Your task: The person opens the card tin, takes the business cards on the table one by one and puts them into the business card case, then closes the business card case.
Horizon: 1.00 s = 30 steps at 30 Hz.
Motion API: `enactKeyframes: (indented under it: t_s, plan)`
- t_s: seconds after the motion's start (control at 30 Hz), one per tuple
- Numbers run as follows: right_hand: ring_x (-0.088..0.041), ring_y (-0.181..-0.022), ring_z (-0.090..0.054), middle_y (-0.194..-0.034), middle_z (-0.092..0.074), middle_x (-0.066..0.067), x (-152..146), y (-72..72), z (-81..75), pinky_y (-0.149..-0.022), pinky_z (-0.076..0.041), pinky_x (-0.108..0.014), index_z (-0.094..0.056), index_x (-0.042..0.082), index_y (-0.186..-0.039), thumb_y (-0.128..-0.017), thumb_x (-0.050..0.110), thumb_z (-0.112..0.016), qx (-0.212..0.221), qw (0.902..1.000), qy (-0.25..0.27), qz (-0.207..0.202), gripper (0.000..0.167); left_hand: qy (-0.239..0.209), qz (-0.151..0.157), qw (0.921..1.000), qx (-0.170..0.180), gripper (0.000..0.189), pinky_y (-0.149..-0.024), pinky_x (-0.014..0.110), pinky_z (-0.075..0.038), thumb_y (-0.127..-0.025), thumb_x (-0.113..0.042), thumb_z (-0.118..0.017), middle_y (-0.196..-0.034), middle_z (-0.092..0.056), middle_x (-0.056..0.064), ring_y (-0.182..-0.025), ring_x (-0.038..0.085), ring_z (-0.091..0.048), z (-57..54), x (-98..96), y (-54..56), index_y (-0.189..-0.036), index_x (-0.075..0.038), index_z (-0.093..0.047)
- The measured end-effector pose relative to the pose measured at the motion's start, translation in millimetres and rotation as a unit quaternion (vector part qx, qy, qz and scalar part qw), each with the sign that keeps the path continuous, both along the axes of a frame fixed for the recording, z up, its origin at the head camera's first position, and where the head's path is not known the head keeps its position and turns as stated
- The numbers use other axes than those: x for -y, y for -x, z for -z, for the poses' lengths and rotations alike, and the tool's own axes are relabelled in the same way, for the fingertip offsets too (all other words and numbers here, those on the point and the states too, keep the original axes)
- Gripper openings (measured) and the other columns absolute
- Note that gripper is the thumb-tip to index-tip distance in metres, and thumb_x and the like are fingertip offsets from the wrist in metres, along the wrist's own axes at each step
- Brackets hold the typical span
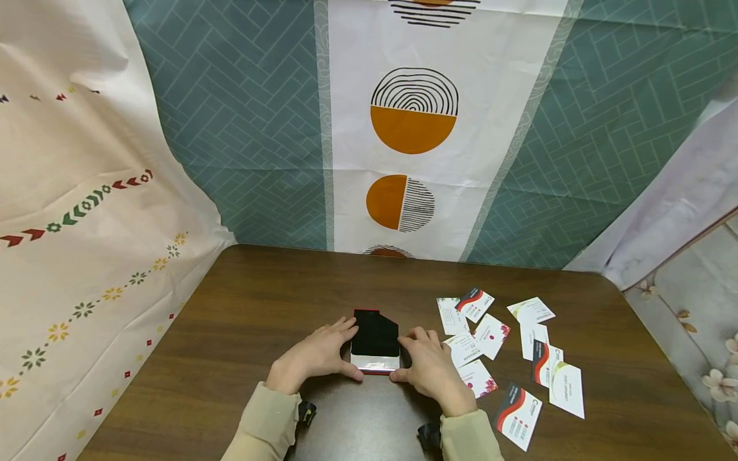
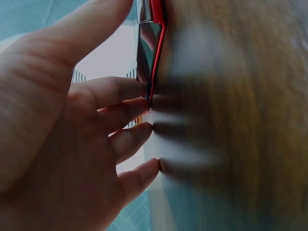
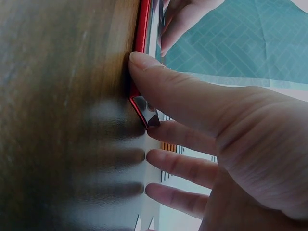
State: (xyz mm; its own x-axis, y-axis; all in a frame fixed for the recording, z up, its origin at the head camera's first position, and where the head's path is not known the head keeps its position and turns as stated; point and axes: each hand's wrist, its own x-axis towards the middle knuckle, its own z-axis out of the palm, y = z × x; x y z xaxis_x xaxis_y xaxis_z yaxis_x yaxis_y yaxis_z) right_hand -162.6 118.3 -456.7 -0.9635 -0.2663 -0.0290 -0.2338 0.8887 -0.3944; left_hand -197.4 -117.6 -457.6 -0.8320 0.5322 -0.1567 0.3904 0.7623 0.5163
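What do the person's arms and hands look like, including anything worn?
The left sleeve and right sleeve are pale beige and long. Small black gear shows beside each sleeve, its details unclear. The left hand and right hand show no gloves or rings.

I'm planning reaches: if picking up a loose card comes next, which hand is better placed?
Likely the right hand: the cards lie on its side, close by. The left hand is across the dark case, farther away.
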Motion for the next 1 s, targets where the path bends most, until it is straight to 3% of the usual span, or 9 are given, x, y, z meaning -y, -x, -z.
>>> enactKeyframes:
  t_s: [0.37, 0.6, 0.77, 1.0]
  plan:
    - [-0.037, -0.118, -0.043, -0.125, -0.054, -0.012, 0.2, 0.4, -0.9, -0.092, -0.038, -0.060, -0.064, 0.004, -0.127, -0.073, 0.035, -0.086, -0.006, 0.9999, -0.004, -0.010, 0.066, 0.021, 0.005, 0.9996, -0.019, 0.093, -0.114, 0.051, -0.022, -0.076, -0.046, -0.082, -0.157, -0.029, 0.011, -0.146, 0.031, -0.022, 1.5, -1.7, 0.1, -0.147, -0.001, -0.042]
    - [-0.036, -0.116, -0.047, -0.123, -0.056, -0.013, -3.6, 4.4, -11.7, -0.091, -0.040, -0.061, -0.063, 0.003, -0.128, -0.076, 0.036, -0.083, 0.002, 0.9994, -0.022, -0.028, 0.065, 0.029, 0.003, 0.9993, -0.023, 0.092, -0.115, 0.050, -0.021, -0.077, -0.046, -0.081, -0.157, -0.029, 0.011, -0.146, 0.030, -0.022, 1.3, -3.9, 0.9, -0.147, -0.002, -0.041]
    - [-0.034, -0.113, -0.050, -0.120, -0.058, -0.013, -19.5, 10.6, -23.0, -0.090, -0.042, -0.057, -0.064, 0.003, -0.127, -0.080, 0.033, -0.080, -0.012, 0.9985, -0.032, -0.041, 0.058, 0.029, 0.004, 0.9994, -0.018, 0.092, -0.114, 0.050, -0.023, -0.077, -0.044, -0.081, -0.158, -0.028, 0.011, -0.146, 0.030, -0.022, 2.0, -4.3, -0.5, -0.148, -0.001, -0.041]
    - [-0.041, -0.118, -0.050, -0.125, -0.058, -0.019, -61.0, 23.1, -36.0, -0.091, -0.042, -0.062, -0.062, 0.000, -0.127, -0.084, 0.033, -0.076, -0.033, 0.9951, -0.077, -0.053, 0.056, 0.015, -0.004, 0.9999, -0.002, 0.092, -0.113, 0.051, -0.026, -0.078, -0.041, -0.082, -0.159, -0.025, 0.011, -0.145, 0.030, -0.023, 1.4, -3.4, -2.2, -0.148, -0.001, -0.039]
